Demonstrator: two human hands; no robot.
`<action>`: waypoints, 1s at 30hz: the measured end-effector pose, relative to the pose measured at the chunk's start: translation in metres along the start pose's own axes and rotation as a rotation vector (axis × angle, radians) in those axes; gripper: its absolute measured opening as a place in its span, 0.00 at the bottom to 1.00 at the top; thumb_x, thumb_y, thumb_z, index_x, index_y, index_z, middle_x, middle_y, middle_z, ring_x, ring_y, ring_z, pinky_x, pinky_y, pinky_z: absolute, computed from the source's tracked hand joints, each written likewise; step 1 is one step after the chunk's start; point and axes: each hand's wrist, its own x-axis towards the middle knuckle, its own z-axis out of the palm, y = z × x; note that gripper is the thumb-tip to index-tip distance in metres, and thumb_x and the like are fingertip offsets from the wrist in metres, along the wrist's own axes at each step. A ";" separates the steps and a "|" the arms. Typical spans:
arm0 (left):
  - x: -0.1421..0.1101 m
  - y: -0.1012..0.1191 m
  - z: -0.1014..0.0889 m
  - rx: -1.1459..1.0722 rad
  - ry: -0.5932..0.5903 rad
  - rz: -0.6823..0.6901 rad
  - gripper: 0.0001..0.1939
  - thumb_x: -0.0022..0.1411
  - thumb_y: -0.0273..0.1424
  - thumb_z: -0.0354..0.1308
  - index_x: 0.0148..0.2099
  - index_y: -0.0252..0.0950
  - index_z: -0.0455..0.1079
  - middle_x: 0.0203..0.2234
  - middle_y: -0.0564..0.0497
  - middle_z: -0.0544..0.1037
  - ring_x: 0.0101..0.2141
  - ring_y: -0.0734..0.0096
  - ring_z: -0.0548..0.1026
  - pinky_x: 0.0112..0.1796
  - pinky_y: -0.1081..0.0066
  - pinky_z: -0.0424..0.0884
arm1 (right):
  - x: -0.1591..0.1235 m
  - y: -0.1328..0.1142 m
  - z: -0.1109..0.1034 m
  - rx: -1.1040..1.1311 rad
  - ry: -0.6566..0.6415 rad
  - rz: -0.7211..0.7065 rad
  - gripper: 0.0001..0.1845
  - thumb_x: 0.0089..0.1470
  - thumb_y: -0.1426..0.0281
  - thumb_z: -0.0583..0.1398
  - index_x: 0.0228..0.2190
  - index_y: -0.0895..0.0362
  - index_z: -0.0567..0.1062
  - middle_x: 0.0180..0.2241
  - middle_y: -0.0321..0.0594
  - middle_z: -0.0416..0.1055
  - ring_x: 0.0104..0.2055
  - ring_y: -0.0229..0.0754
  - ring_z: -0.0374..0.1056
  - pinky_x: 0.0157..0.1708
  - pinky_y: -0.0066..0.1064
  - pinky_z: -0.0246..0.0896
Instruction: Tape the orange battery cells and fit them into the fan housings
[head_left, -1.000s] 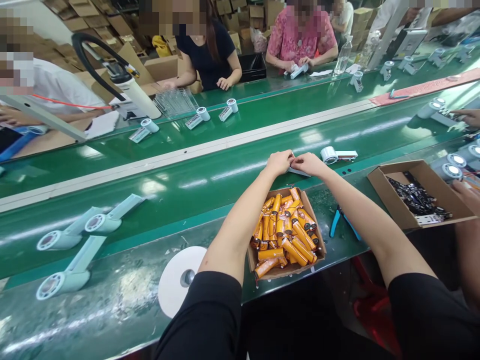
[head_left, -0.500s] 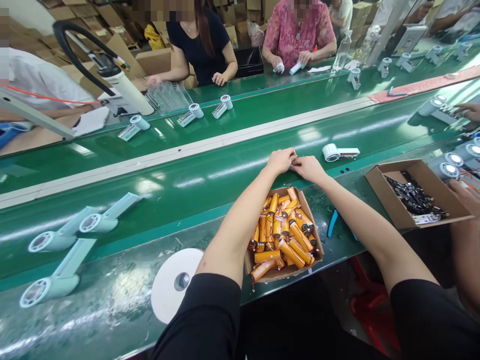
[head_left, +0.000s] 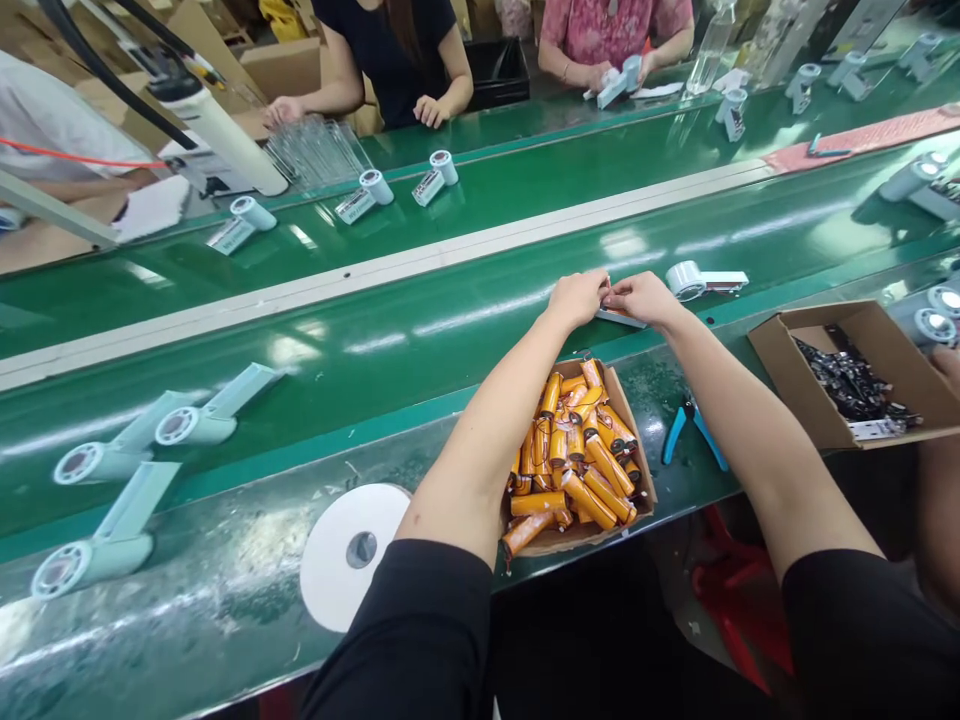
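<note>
My left hand point(head_left: 576, 298) and my right hand point(head_left: 645, 297) meet over the green conveyor belt point(head_left: 420, 340), both with fingers pinched on a small flat pale part point(head_left: 621, 317) that lies under them. Most of that part is hidden by my fingers. Just below my wrists stands an open cardboard box point(head_left: 634, 432) full of orange cylindrical battery cells point(head_left: 577, 455). A pale blue handheld fan body point(head_left: 701, 281) lies on the belt right of my right hand.
Blue-handled pliers point(head_left: 690, 425) lie right of the battery box. A white tape roll point(head_left: 349, 552) sits at the near edge. Three fan bodies point(head_left: 150, 440) lie on the belt at left. A box of black parts point(head_left: 855, 380) stands at right. People work across the far belt.
My hands stay together on the small part. The view has tilted down, and the fan bodies on the left have drifted further left on the belt.
</note>
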 end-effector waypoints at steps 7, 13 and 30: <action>-0.001 0.014 0.000 -0.071 -0.008 -0.017 0.14 0.79 0.36 0.53 0.58 0.43 0.78 0.52 0.44 0.84 0.55 0.50 0.80 0.57 0.59 0.70 | -0.022 0.006 0.010 -0.085 0.235 -0.027 0.15 0.63 0.64 0.62 0.40 0.61 0.85 0.38 0.46 0.84 0.38 0.47 0.75 0.41 0.36 0.66; 0.001 0.019 0.003 -0.035 -0.008 -0.010 0.15 0.80 0.36 0.51 0.58 0.44 0.77 0.52 0.44 0.84 0.54 0.52 0.79 0.57 0.59 0.71 | -0.028 0.007 0.015 -0.099 0.327 -0.008 0.13 0.65 0.66 0.60 0.41 0.60 0.82 0.39 0.46 0.83 0.40 0.48 0.75 0.44 0.36 0.67; 0.011 0.034 0.009 -0.037 0.001 -0.026 0.17 0.80 0.35 0.48 0.60 0.44 0.76 0.54 0.43 0.84 0.54 0.53 0.81 0.55 0.60 0.71 | -0.013 0.028 -0.002 0.560 0.559 -0.111 0.25 0.71 0.40 0.57 0.43 0.48 0.65 0.34 0.35 0.77 0.37 0.41 0.79 0.42 0.33 0.78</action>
